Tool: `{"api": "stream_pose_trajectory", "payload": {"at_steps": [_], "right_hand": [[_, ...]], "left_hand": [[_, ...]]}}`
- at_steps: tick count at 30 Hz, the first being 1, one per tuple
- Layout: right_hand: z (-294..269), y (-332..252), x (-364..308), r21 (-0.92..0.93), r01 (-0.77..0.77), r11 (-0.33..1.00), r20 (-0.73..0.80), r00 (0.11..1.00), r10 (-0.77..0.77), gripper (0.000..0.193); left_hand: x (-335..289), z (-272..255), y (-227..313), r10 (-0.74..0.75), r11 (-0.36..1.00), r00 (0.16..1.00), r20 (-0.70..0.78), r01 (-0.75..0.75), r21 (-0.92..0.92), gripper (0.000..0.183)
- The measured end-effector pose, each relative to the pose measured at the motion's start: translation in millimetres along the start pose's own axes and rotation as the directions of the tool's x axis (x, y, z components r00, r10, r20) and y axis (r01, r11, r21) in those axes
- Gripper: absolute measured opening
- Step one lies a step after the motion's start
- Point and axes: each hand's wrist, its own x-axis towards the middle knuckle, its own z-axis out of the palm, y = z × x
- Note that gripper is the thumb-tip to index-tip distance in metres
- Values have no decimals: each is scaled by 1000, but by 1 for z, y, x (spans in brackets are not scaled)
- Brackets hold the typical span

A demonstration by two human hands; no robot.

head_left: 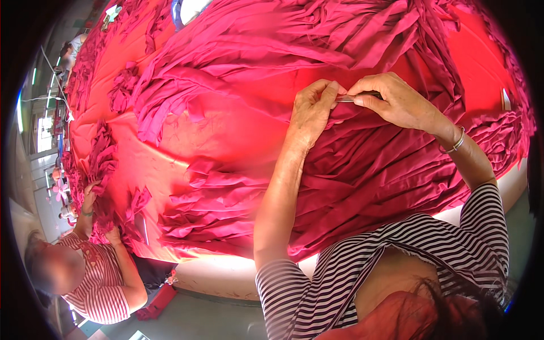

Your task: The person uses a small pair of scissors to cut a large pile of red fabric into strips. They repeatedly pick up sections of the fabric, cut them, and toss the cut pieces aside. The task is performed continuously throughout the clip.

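My right hand (396,102) is closed around a slim metal tool (345,99) that looks like small thread snips, its narrow end pointing left. Just beside that end is my left hand (313,110), thumb and fingers pressed together in a pinch. What sits in the pinch is too small to make out. Under both hands lie long crimson fabric strips (362,175), heaped in loose folds. Smooth bright red cloth (221,139) shows between the heaps.
At the left a co-worker in a striped top (99,283) handles more crimson fabric (102,209) at the table edge. A blue-and-white object (190,11) rests at the far side. A small white piece (506,100) lies on the right. A red item (157,303) is below the table.
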Motion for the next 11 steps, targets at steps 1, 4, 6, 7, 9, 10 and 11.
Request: {"api": "stream_pose_trajectory", "payload": {"at_steps": [1,4,6,7,9,10,11], "right_hand": [[1,3,0,10,13,1000,-12,1000,-13,20],[1,6,-2,15,58,998,-40,998,-57,21],[-6,8,-6,102,3,995,-82,997,5,21],[-10,11,-10,145,-26,989,-105,994,41,21],[-17,20,-12,162,-30,986,-201,977,63,23],[-24,19,-13,143,-85,986,-199,973,113,24],[-23,20,-14,134,-85,987,-213,971,112,26]], "left_hand": [[0,0,-1,-4,1000,1000,7,4,-15,23],[0,-1,-3,-1,1000,1000,-2,1,-18,23],[-1,-2,-2,-34,999,998,-46,34,0,25],[-1,-2,-2,-49,999,997,-62,50,8,26],[-3,-2,4,-85,989,996,-39,89,115,26],[-4,-2,9,-104,979,994,-29,108,172,26],[-7,-1,15,-162,969,987,-4,160,190,29]]}}
